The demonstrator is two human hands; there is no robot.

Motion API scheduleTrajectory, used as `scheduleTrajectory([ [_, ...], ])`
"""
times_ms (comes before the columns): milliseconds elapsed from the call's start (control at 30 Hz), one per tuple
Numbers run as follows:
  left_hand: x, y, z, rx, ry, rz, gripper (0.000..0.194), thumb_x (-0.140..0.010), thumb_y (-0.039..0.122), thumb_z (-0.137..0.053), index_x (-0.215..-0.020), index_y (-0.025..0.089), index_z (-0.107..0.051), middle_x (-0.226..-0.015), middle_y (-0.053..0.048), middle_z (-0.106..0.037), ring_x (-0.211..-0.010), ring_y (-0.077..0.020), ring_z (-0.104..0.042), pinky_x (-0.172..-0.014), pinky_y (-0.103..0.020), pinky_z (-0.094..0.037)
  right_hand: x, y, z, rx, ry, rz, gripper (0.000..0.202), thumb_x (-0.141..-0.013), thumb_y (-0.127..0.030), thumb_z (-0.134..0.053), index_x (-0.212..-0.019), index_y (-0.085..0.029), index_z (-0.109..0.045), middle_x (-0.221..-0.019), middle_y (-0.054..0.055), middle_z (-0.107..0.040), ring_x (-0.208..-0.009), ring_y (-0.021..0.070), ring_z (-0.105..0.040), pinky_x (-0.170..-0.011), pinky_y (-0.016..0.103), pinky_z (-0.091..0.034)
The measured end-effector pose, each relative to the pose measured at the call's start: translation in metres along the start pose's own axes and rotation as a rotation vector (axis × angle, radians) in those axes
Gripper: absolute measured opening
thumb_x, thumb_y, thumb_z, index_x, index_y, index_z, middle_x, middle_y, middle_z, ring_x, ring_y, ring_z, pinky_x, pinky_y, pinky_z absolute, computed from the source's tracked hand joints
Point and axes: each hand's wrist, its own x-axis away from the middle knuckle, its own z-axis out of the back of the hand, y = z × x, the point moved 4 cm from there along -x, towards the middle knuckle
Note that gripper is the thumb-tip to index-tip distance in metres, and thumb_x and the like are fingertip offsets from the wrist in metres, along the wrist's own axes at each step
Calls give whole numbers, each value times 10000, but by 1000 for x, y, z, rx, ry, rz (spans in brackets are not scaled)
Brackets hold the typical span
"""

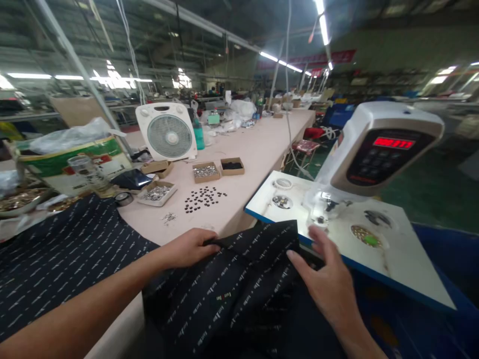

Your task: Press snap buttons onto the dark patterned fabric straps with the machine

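We are holding a dark navy cloth with small white printed marks (232, 294), and it is lying just in front of the white press machine with the red number display (377, 149). Our left hand (190, 247) is pinching a fold of the cloth at its top edge. Our right hand (325, 279) is lying flat on the cloth with the fingers spread, close to the machine's white base plate with the blue edge (392, 254).

The cloth edge is reaching the near side of the base plate, but it is not yet sitting under the machine's clear head (320, 207). We are seeing no snap or button on the part of the cloth that shows, so we think the pressing is only getting started. Left of the machine, small dark round studs (202, 198) are lying loose on the long pale table (254, 149), beside little cardboard trays of metal parts (205, 172).

Some things are hard to see. The red numbers are too blurry to read. The lower cloth is running out of view, and our right hand may be hiding part of it. The tiny words on the cloth are too small to make out.
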Motion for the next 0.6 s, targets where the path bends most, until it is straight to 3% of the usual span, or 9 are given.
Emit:
scheduleTrajectory([
  [67,-5,17,-1,13,45,-68,181,-927,248,-512,-969,188,-678,-924,4,-686,-858,-150,-612,-795,-252,-431,3,-43,13,202,134,381,746,-846,-437,-726,-1482,-170,-442,-1505,162,-466,-1403,339,-425,-1187,528,-311],
  [100,-8,26,-2,45,49,-93,200,-901,192,-502,-998,199,-677,-956,10,-691,-891,-147,-615,-824,-250,-433,5,-61,9,255,58,543,754,-846,-427,-733,-1490,-179,-428,-1514,151,-459,-1430,326,-390,-1202,511,-289],
  [167,-10,44,-3,112,49,-126,272,-842,118,-488,-1020,211,-673,-998,18,-697,-940,-145,-620,-871,-252,-438,8,-81,-10,319,-190,697,857,-794,-452,-787,-1502,-158,-403,-1503,159,-476,-1435,332,-378,-1210,505,-261],
  [233,-9,58,-4,154,46,-133,262,-845,138,-490,-1017,215,-671,-996,16,-701,-938,-150,-626,-871,-259,-447,8,-78,-36,333,-469,626,870,-738,-438,-834,-1465,-147,-455,-1371,159,-599,-1293,335,-528,-1129,485,-359],
  [300,-5,66,-6,95,38,-94,224,-888,291,-556,-1073,232,-668,-1024,3,-705,-946,-180,-636,-858,-289,-459,8,-62,-58,309,-734,453,534,-793,-375,-786,-1266,-182,-628,-1113,88,-719,-1018,267,-663,-909,373,-479],
  [367,3,67,-12,-37,3,-23,499,-814,519,-686,-1236,261,-624,-1152,-26,-697,-1030,-250,-640,-881,-344,-464,11,-47,-72,282,-893,330,112,-879,-285,-672,-935,-195,-707,-853,18,-715,-778,181,-655,-689,274,-428],
  [433,11,61,-22,-140,-64,52,831,-644,624,-803,-1360,285,-552,-1267,-48,-665,-1113,-321,-624,-908,-390,-461,13,-40,-75,245,-918,308,188,-913,-227,-600,-741,-176,-656,-734,-5,-659,-684,133,-598,-620,253,-350],
  [467,15,57,-28,-156,-107,90,862,-602,612,-830,-1353,289,-560,-1259,-47,-670,-1108,-333,-628,-888,-389,-466,14,-40,-74,216,-898,315,201,-914,-214,-595,-722,-172,-640,-733,-8,-643,-683,122,-580,-620,250,-338],
  [600,23,41,-47,-124,-253,224,319,-731,385,-735,-1023,262,-710,-922,-7,-724,-863,-255,-670,-671,-293,-438,17,-46,-68,42,-876,300,110,-938,-190,-578,-846,-174,-638,-912,10,-643,-836,127,-584,-727,232,-384],
])
